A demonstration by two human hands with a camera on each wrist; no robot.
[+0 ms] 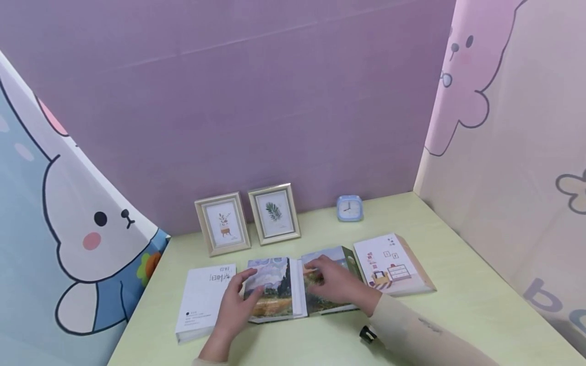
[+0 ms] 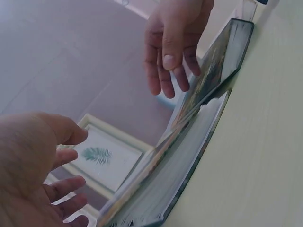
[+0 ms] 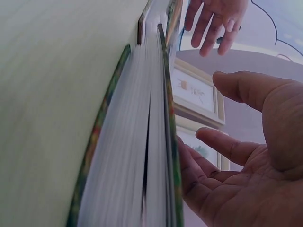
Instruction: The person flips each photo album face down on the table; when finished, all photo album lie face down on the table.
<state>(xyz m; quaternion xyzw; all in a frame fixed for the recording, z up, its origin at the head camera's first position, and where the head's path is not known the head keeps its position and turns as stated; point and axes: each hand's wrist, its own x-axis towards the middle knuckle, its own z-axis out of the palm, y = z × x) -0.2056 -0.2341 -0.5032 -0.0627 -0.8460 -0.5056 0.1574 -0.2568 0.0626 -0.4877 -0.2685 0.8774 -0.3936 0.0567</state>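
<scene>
Two thick books with painted landscape covers lie side by side on the table, the left painted book [image 1: 279,300] and the right painted book [image 1: 316,300], with a white strip between them. My left hand [image 1: 233,310] hovers at the left book's outer edge, fingers spread and holding nothing. Over the right book is my right hand [image 1: 339,285]; in the right wrist view its loosely bent fingers [image 3: 191,177] are close against the top cover, the thumb raised. Page edges [image 3: 123,156] show between that book's green covers.
A white book with printed characters [image 1: 199,300] lies at the left, and a white book with a furniture drawing [image 1: 382,267] at the right. Behind stand two picture frames [image 1: 223,223] and a blue clock [image 1: 350,208] near the purple wall [image 1: 274,101].
</scene>
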